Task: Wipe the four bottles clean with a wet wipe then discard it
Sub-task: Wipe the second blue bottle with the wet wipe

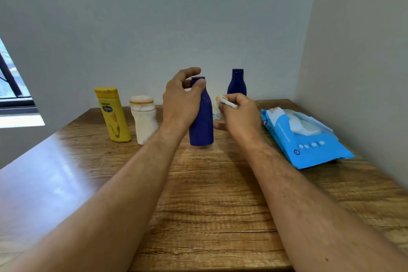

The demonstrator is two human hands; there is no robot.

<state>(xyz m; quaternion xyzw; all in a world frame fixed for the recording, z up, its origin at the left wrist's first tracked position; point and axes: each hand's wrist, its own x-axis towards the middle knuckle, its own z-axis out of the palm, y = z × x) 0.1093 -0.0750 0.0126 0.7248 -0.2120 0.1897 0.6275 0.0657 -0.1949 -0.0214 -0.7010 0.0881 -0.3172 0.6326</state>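
Left hand pinches the tall dark blue plastic bottle at its neck, mid-frame; right hand clutches the crumpled white wet wipe. Best steady it, wipe downward.

wooden table carries all | yellow flat plastic bottle nearest its left edge | white squat plastic bottle just right of it | dark blue plastic bottle mid-table | second dark blue bottle behind, by far edge | blue wet-wipe pack along right edge
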